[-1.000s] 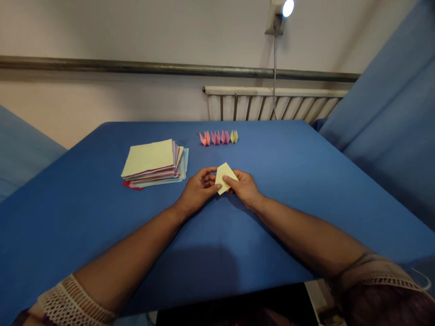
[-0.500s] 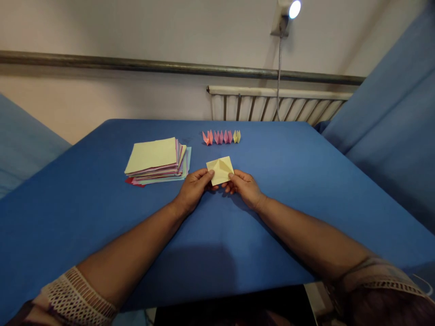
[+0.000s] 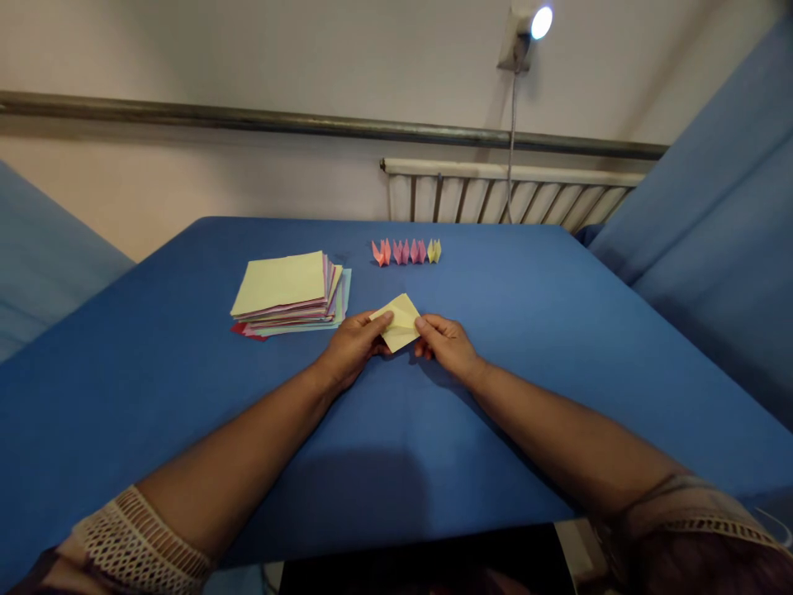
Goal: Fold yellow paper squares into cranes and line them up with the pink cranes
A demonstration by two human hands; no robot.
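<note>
A small folded sheet of yellow paper [image 3: 401,332] is held up just above the blue tabletop, turned cornerwise like a diamond. My left hand [image 3: 358,343] pinches its left corner, thumb on top and fingers underneath. At the right corner my right hand [image 3: 447,340] grips it between thumb and fingers. Creases run across the face of the paper. The fingertips behind it are partly hidden. Beyond my hands stands a short row of folded paper pieces: an orange-pink one [image 3: 382,253], two pink ones [image 3: 410,252] and a yellow one [image 3: 434,251].
To the left lies a thick, uneven stack of coloured paper [image 3: 282,285], yellow on top. The blue table [image 3: 526,397] reaches back towards a radiator [image 3: 483,190] and a wall pipe [image 3: 278,121]. A cable [image 3: 512,140] hangs from a lit plug. A blue curtain [image 3: 706,190] is at the right.
The yellow paper has turned from nearly square-on to cornerwise between my hands. Its opened, raised fold now looks flatter. My hands have shifted only slightly, and the view has moved a little.
</note>
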